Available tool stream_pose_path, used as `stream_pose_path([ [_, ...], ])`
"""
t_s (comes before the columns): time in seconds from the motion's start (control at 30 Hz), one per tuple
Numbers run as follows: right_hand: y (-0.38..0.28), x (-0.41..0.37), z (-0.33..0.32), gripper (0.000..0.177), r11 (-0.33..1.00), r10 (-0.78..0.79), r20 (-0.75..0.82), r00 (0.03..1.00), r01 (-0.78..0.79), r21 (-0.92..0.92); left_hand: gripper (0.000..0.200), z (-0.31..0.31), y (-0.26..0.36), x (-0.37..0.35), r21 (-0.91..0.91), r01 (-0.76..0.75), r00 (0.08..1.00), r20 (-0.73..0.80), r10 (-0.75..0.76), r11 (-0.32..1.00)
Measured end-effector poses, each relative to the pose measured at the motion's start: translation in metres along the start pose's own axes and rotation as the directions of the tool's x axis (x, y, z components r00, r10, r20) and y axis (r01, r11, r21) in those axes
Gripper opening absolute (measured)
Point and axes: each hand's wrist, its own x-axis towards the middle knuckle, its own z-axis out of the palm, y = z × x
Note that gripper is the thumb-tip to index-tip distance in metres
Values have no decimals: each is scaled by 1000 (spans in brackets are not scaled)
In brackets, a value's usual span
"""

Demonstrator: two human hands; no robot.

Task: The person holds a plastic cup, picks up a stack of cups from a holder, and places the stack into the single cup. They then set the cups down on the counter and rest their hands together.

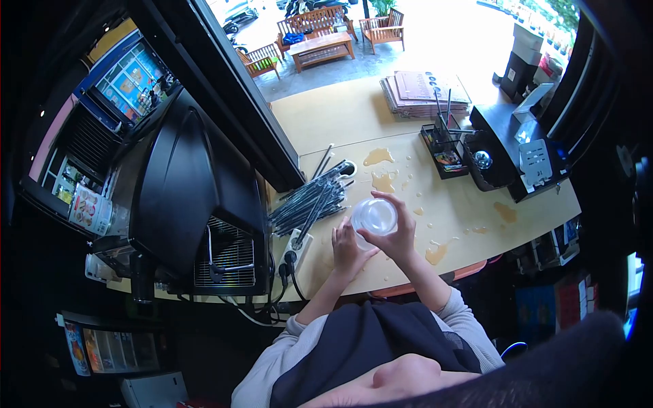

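Over the wooden counter, a clear plastic cup [375, 216] is held between both hands, its round top facing up toward me. My right hand [403, 230] curves around the cup's right side, thumb in front and fingers at the far edge. Lower down on the left side, my left hand [349, 253] grips the cup's body. Left of the cup lies a pile of wrapped straws [313, 204]. Puddles of light-brown liquid [383, 181] are spread on the counter behind it, with another puddle [436, 253] to the right.
A black machine [183, 183] stands at the left, near a power strip [297, 246] with plugged-in cables. Flattened cardboard [415, 95] is stacked at the back. On the right are a black organizer [445, 153] and a dark tray [481, 163]. Wooden benches [320, 27] stand outside.
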Motion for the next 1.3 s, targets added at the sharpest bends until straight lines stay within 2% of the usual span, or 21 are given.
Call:
stream_pose_path([
  [0.13,-18,-5,-7,77,996,-87,11,996,88,-13,108,-11,2,1,32,21,999,37,-22,999],
  [0.2,-28,-7,-11,77,967,-240,150,959,250,-54,97,-8,-9,-5,121,-90,996,-7,92,988],
  [0.23,-29,-13,-9,76,963,-252,190,949,264,-44,85,-7,-11,-8,119,-81,996,-16,84,990],
  [0.27,-29,-17,-5,76,964,-252,193,948,264,-39,85,-6,-13,-10,121,-77,997,-18,79,990],
  [0.37,-34,-31,2,77,977,-213,197,957,212,27,81,-6,-22,-24,-154,-69,998,-13,67,986],
  [0.47,-48,-41,9,79,982,-187,190,964,185,29,81,-40,-7,-42,-69,-103,994,-48,100,992],
  [0.5,-53,-43,12,80,982,-190,186,964,189,24,84,-51,0,-47,-180,-46,997,-70,34,983],
  [0.63,-78,-58,25,79,985,-167,241,956,170,9,86,-70,-8,-79,-168,-5,993,-116,-15,986],
  [0.7,-96,-71,36,78,985,-165,284,945,174,-6,85,-71,-28,-100,-349,12,996,-74,-40,937],
  [0.73,-105,-79,43,78,984,-170,290,942,175,8,85,-68,-40,-116,-343,20,995,-81,-51,939],
  [0.8,-123,-96,57,78,989,-149,310,939,149,25,83,-70,-52,-144,-32,-109,970,-222,99,994],
  [0.83,-131,-108,65,78,987,-162,326,931,157,42,83,-77,-54,-156,-27,-92,968,-239,83,995],
  [0.9,-142,-133,83,79,979,-193,329,924,159,128,78,-95,-58,-181,108,82,995,40,-87,991],
  [0.93,-147,-144,91,79,975,-209,346,915,166,150,78,-97,-69,-199,112,106,994,19,-109,988],
  [1.0,-157,-167,107,81,963,-247,403,881,178,202,73,-98,-92,-239,111,88,984,-164,-69,990],
  [1.03,-160,-179,114,83,965,-239,419,876,165,204,70,-115,-81,-240,-407,105,954,-217,-208,907],
  [1.07,-165,-192,120,83,961,-248,428,869,166,221,70,-132,-75,-250,-403,115,948,-229,-222,908],
  [1.13,-177,-216,132,83,965,-118,451,884,-6,263,69,-161,-74,-273,18,338,937,-103,-335,941],
  [1.2,-193,-235,141,84,966,-118,458,881,-6,260,68,-179,-73,-295,55,417,906,-112,-409,907],
  [1.27,-215,-249,148,82,980,-37,532,846,-72,183,70,-197,-73,-318,84,499,866,-99,-491,863],
  [1.3,-219,-260,156,85,974,-35,549,835,-95,206,73,-204,-71,-328,148,516,856,-133,-500,844],
])
